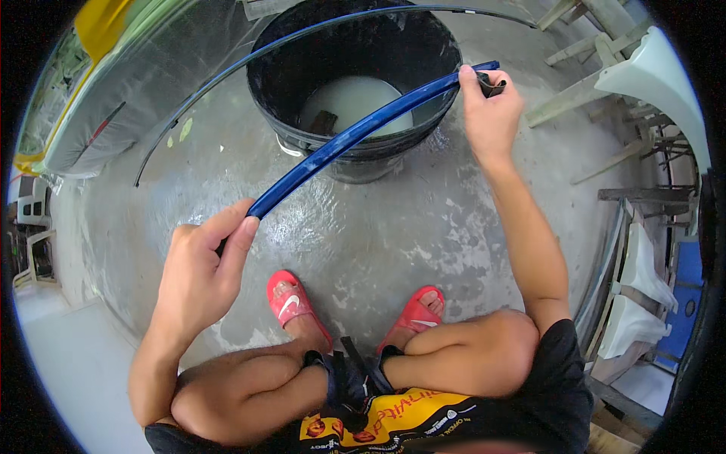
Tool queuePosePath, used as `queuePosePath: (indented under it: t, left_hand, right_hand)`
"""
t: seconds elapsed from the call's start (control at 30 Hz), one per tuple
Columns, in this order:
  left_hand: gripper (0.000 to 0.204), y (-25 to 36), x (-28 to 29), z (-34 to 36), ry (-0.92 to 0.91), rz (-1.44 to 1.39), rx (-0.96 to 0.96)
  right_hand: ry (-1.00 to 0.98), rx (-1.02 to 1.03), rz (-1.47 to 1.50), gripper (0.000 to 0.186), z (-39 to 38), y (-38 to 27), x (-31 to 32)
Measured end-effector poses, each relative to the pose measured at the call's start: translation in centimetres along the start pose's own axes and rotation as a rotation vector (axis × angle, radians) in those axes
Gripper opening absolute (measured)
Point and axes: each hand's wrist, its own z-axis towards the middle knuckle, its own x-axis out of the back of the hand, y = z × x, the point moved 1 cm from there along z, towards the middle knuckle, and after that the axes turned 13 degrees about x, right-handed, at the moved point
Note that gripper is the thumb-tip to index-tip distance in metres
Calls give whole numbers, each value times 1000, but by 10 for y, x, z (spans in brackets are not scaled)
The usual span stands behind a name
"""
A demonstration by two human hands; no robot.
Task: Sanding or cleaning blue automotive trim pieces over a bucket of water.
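A long, narrow, glossy blue trim strip (354, 138) slants up to the right in front of me, held at both ends. My left hand (206, 265) is closed round its lower end, thumb and fingers pinching it. Near the upper end, my right hand (490, 117) grips the strip with the thumb on top. A small dark folded piece (491, 88) pokes out between the right hand's fingers; I cannot make out its material. Behind the strip stands a black bucket (276, 113) of cloudy water (355, 98), with a dark brownish block (324, 122) in it.
A second long, thin trim strip (198, 92) arches past the bucket's far side. Wet concrete floor (355, 227) lies round my red slides (291, 303). Plastic-covered bodywork (113, 129) is at left. Wooden stands (575, 98) and white panels (658, 64) line the right.
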Motion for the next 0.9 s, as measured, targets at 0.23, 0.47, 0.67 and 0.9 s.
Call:
queuePosePath:
  t: [0.23, 0.47, 0.67, 0.9]
  left_hand:
    - [20, 8, -2, -3, 4, 17, -27]
    - [21, 13, -7, -2, -1, -12, -70]
    - [22, 28, -8, 2, 12, -47, -124]
    - [30, 38, -12, 6, 7, -110, -134]
  right_hand:
    - [-72, 63, -11, 27, -26, -40, -9]
    - [-18, 186, 25, 26, -1, -27, 8]
    - [119, 259, 5, 27, -10, -71, 10]
    - [81, 176, 118, 27, 3, -86, 9]
